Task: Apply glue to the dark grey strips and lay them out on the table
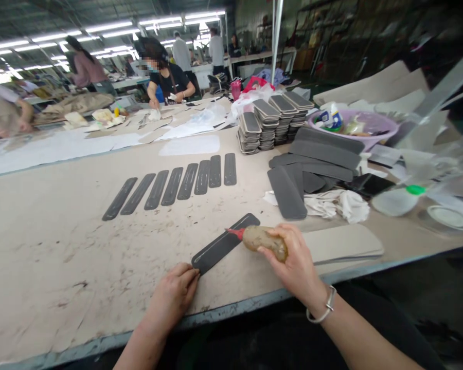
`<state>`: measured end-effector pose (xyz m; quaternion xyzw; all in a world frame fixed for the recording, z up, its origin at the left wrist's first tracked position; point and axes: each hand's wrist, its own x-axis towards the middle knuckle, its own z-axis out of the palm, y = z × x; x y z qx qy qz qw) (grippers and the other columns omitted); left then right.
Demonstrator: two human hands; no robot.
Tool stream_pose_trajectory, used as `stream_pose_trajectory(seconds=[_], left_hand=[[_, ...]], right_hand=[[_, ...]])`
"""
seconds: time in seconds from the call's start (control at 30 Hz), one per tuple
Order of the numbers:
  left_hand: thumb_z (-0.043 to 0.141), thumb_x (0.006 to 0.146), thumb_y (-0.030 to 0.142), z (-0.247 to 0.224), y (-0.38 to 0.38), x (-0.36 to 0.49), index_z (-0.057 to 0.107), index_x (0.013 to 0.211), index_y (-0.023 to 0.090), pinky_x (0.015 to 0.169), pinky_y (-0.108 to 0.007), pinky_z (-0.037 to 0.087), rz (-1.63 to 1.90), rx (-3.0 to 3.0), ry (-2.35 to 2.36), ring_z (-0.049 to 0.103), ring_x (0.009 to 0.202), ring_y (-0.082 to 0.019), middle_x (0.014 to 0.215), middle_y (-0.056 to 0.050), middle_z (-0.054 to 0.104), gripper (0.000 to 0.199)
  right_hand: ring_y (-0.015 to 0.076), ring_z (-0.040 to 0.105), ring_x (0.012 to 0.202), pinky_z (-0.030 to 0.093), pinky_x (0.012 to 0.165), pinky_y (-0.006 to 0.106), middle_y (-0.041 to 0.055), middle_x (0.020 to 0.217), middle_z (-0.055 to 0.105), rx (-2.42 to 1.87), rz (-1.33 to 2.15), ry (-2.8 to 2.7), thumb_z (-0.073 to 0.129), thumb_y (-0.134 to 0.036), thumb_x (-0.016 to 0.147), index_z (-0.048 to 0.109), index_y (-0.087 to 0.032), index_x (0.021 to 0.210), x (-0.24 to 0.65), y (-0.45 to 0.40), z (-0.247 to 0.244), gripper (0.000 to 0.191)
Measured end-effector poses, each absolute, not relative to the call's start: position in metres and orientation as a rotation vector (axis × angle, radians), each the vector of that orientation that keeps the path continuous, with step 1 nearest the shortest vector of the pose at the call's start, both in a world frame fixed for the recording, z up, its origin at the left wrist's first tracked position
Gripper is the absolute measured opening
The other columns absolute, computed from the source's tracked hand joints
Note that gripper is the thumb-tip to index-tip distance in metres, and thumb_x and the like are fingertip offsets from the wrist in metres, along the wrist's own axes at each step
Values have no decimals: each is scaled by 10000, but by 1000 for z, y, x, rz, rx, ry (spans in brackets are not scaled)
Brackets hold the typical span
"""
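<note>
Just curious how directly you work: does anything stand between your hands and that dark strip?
For the right hand, yes: the bottle it holds, its red nozzle reaching over the dark strip. Nothing visible stands between the left hand and the strip; its fingertips touch the near end.

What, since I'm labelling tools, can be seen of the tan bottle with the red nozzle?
The rounded tan bottle, seemingly soft plastic, is stained and smudged, with a tapering red nozzle. It lies nearly level in the right hand, whose grip wraps its rear end. The nozzle points left over a dark grey round-ended strip; contact there is unclear.
</note>
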<state>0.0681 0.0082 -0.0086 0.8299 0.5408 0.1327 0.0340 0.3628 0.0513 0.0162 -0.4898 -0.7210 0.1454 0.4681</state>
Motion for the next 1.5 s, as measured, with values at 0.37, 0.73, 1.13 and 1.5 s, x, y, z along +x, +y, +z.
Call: stream_pose_trajectory(seconds=[0.37, 0.73, 1.13, 1.5], left_hand=[[421, 896, 224, -3, 7, 70, 680, 858, 173, 696, -242, 507, 392, 2517, 1680, 608, 733, -129, 842, -58, 640, 268], [429, 896, 245, -5, 7, 70, 672, 856, 177, 659, -225, 500, 365, 2525, 1704, 606, 705, -124, 825, -48, 633, 256], [428, 893, 271, -9, 11, 69, 659, 837, 179, 657, -240, 507, 319, 2568, 1709, 624, 712, -139, 854, -47, 642, 255], [430, 888, 258, -9, 12, 68, 639, 845, 180, 650, -234, 502, 335, 2626, 1673, 622, 717, -136, 855, -49, 635, 227]], right_hand=[[239, 472, 1042, 450, 903, 423, 108, 1088, 451, -981, 718, -1945, 604, -218, 828, 486, -198, 1089, 319, 26, 14, 288], [229, 476, 1027, 452, 907, 408, 89, 1066, 467, -970, 784, -1979, 627, -193, 811, 490, -204, 1088, 329, 18, 20, 310], [241, 491, 1000, 449, 894, 423, 91, 1044, 474, -1318, 351, -1827, 598, -189, 812, 506, -196, 1048, 380, 52, 20, 253], [225, 477, 1022, 459, 890, 389, 89, 1059, 457, -1075, 643, -1886, 617, -193, 817, 489, -212, 1074, 346, 35, 21, 287]])
